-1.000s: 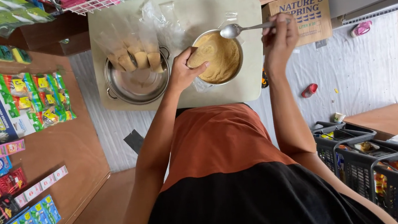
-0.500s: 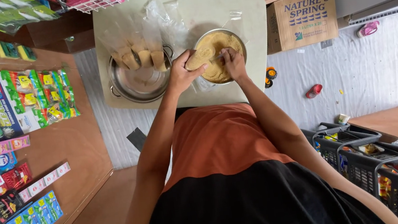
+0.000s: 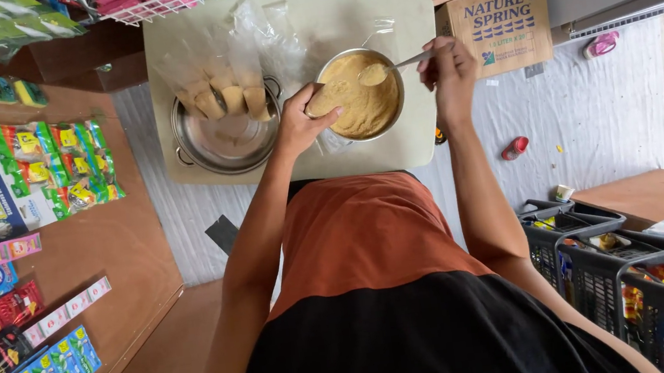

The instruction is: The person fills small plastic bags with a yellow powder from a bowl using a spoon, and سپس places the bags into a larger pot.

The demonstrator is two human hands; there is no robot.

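Holding a small plastic bag (image 3: 327, 98) pinched at the bowl's (image 3: 361, 94) left rim, the left hand (image 3: 299, 123) steadies it; right hand (image 3: 446, 71) clamps a loaded spoon (image 3: 385, 69) (flimsy bag, grip its mouth).

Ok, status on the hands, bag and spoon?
Left hand holds small bag at bowl rim. Right hand holds loaded spoon over bowl. Filled bags in pot alongside, clear.
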